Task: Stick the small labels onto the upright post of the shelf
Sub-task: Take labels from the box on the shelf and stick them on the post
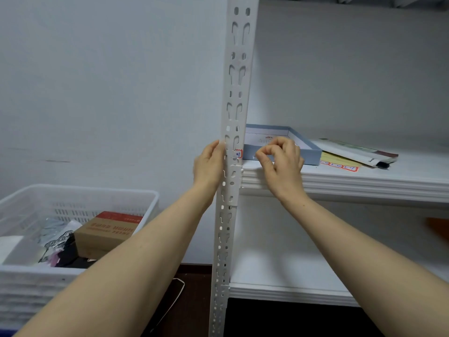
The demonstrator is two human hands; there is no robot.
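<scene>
White shelf (364, 182), upper board: shallow blue box (312, 156) at left by the post (237, 93); yellow label sheet (337, 161) beside it, partly under a white pouch (352, 150).

The left hand (209, 164) hides its fingertips behind the post (237, 93), whose ends run past the top and bottom edges. Writing on the label (239, 153) is too small to read. Whether the right hand (281, 164) pinches anything cannot be told. An orange blur (437, 227) is cut off at the right edge.
</scene>
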